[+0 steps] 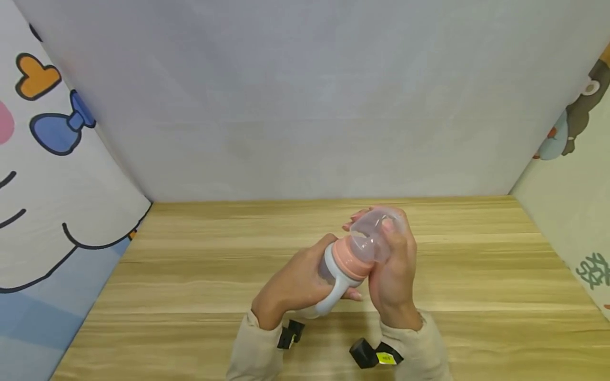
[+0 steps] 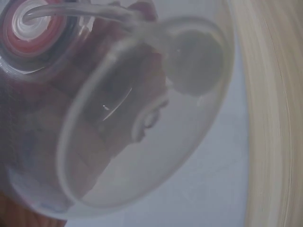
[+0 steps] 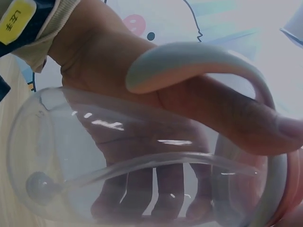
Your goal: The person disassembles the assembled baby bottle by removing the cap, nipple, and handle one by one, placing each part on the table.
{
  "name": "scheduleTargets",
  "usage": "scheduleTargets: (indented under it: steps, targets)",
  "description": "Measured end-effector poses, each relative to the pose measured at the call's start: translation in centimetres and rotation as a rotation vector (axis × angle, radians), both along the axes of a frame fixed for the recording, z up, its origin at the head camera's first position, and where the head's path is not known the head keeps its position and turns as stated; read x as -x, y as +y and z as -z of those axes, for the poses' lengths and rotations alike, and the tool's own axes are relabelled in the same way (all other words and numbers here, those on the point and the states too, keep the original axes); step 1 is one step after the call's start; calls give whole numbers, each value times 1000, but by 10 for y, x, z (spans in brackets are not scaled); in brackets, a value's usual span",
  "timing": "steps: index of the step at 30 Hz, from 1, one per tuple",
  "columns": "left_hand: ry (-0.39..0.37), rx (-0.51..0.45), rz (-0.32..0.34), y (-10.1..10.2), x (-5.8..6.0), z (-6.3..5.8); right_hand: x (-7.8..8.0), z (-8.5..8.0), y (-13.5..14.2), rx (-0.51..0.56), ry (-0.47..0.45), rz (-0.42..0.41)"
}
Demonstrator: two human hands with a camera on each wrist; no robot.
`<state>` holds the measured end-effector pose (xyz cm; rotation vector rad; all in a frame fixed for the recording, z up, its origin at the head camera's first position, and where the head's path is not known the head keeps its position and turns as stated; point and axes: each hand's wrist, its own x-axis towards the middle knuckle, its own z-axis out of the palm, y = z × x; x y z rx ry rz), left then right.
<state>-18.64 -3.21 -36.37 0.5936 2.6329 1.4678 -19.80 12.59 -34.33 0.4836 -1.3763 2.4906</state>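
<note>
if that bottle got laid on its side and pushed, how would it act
The bottle would probably feel light, since no liquid shows inside. Being rounded, it might start rolling, but the jutting handle would likely catch and stop it.

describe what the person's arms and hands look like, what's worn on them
The left hand and right hand are gloveless. Cream sleeves reach the wrists, where small black devices sit. Each wrist carries a yellow label with dark markings.

Clear bottle (image 3: 137,142), tilted, top leaning away to the right; pink collar (image 1: 349,259), pale handle (image 1: 334,295), straw (image 3: 137,164) inside, clear cap (image 1: 369,244) at the collar.
</note>
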Motion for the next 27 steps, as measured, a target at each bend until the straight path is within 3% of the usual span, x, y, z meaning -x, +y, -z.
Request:
scheduleTargets:
  steps: [9, 19, 27]
  targets:
    - [29, 9, 10, -1, 1, 0, 2, 0, 4, 26, 41, 3]
    - [-24, -21, 13, -5, 0, 1, 5, -2, 5, 23, 165, 43]
    - [-20, -5, 6, -4, -1, 0, 7, -4, 10, 42, 200, 75]
